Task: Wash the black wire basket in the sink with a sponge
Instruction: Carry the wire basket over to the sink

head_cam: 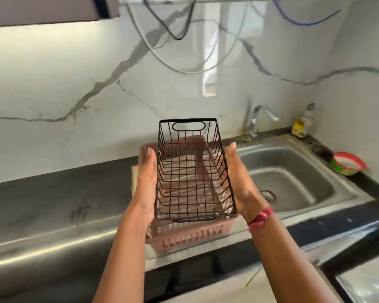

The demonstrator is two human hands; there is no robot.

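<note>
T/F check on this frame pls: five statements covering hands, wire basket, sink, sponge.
1. The left hand and right hand press the long sides of the wire basket. True.
2. The wire basket sits in the sink. False: it is held over a pink basket, left of the sink.
3. The right hand holds a sponge. False: it is only on the wire basket.
4. A bottle stands at the sink's far right corner. True.
5. The wire basket holds dishes. False: it is empty.
</note>
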